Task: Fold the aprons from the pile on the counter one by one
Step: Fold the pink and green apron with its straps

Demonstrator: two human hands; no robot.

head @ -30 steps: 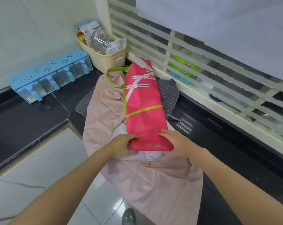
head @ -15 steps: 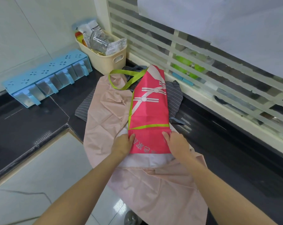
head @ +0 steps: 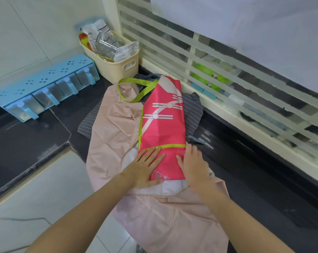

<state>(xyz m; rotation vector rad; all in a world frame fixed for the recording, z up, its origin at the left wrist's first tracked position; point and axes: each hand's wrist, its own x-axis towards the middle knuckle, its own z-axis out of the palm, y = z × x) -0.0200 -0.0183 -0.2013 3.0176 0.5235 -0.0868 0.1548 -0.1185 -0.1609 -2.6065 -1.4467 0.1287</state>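
Pink apron [head: 161,132], folded into a long narrow strip, lies lengthwise on top of the pile on the black counter [head: 245,179]. White graphic of bars and circles on its upper half; lime-green trim along the left edge and across the lower part. Its lime-green neck strap [head: 134,88] loops out at the far end, lying over the cloth beneath.

Left hand [head: 145,168] lies flat on the near left part of the strip, fingers straight and spread, fingertips reaching the green cross band; nothing gripped. Right hand [head: 192,165] lies flat on the near right edge of the strip, fingers straight and together, palm down; nothing gripped either. Both forearms enter from the bottom of the view.

Under the pink strip: a pale peach apron [head: 114,136], spread wide and creased, its near end hanging over the counter edge toward the floor. A white layer [head: 165,188] shows just below the pink strip's near end. Beneath these, a grey striped apron [head: 192,108] pokes out on both sides.

Further out: cream plastic basket [head: 118,66] with packets and a glass jar in the corner, blue seasoning-box rack [head: 45,88] against the tiled wall at left, window with frosted stripes [head: 227,70] along the right.
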